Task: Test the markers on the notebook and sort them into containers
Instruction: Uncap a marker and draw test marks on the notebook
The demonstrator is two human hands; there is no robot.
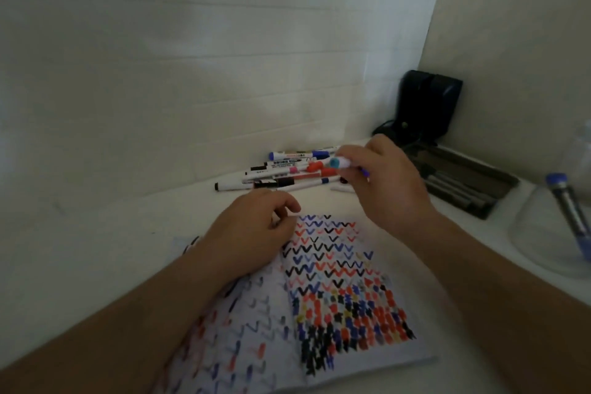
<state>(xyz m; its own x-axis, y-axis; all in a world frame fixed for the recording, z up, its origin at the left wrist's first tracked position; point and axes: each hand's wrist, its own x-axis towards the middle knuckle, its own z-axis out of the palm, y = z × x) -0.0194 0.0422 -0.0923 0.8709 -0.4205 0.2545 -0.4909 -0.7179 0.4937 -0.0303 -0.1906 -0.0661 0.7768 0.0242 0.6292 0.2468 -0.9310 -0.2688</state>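
An open notebook lies on the white table, its right page full of red, blue and black V marks and blots. My left hand rests on the notebook's upper left with fingers loosely curled and nothing seen in them. My right hand hovers above the page's far edge and grips a white marker with a teal end cap; its purple tip pokes out by the fingers. Behind it a pile of markers lies against the wall.
A dark tray holding grey markers sits at the right. A clear round container at the far right holds a blue-capped marker. A black object stands in the corner. White walls close off the back and right.
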